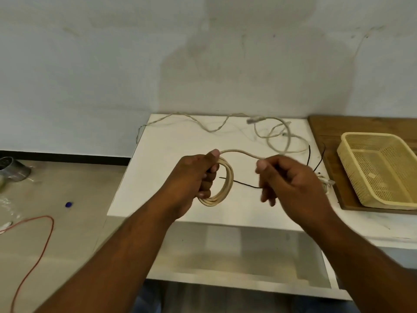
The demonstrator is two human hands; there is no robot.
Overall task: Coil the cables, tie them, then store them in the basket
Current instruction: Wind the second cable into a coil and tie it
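Above the white table, my left hand grips a coil of cream cable made of several loops. The cable's free length arcs from my left thumb across to my right hand, which pinches it between thumb and fingers. The rest of this cable trails behind my right hand toward loose loops at the back right of the table. A thin black tie wire lies on the table under my hands. The yellow plastic basket stands empty at the right.
A thin twisted white cable snakes along the table's back edge. The basket rests on a wooden board. On the floor at left lie a red wire, a metal can and a small blue cap.
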